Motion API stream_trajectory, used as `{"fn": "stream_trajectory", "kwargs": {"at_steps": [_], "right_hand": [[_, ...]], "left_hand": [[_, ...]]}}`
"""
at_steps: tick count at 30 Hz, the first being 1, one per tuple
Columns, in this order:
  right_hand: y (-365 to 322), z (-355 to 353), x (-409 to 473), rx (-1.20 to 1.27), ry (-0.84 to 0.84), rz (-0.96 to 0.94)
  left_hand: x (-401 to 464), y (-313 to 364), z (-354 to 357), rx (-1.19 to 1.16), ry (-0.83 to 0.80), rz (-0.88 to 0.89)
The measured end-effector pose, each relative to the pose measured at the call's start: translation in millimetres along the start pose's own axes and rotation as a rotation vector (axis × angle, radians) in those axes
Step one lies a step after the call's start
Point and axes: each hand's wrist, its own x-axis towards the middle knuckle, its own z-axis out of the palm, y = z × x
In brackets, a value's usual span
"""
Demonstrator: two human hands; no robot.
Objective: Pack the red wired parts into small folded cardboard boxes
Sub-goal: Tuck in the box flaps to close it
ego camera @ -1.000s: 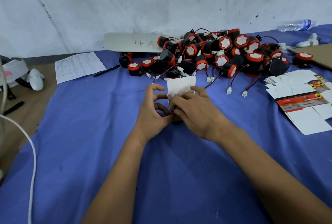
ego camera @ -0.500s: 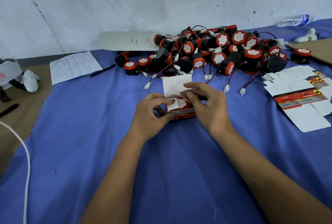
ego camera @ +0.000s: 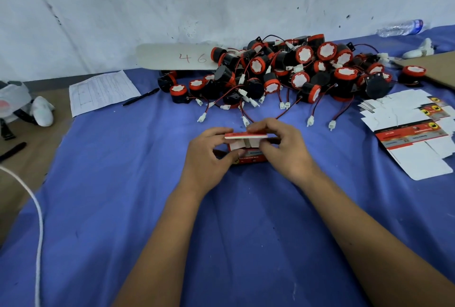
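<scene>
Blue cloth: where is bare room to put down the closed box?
Bare cloth lies left of the left hand, below the paper sheet and pen. More lies near the viewer, between and beside the forearms. It is crowded behind the box, at the parts pile, and right, at the flat boxes.

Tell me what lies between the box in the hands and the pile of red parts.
In the head view, only blue cloth with trailing wires and white connectors separates the box from the pile.
</scene>
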Motion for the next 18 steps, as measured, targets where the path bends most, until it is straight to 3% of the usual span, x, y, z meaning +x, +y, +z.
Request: {"fn": "stream_trajectory", "kwargs": {"at_steps": [6,13,18], "right_hand": [[0.2,-9.5,-3.8,0.003,-0.102,-0.090],[6.9,-7.0,-0.2,-0.096,-0.119,-0.127],[10.5,-4.8,0.2,-0.190,-0.160,-0.199]], "left_hand": [[-1.5,-4.3,-4.0,-0.190,0.023,-0.157],[-2.7,-8.1,-17.4,-0.635,-0.223,-0.290],[0.2,-5.8,-0.6,-0.310,-0.087,-0.163]]}}
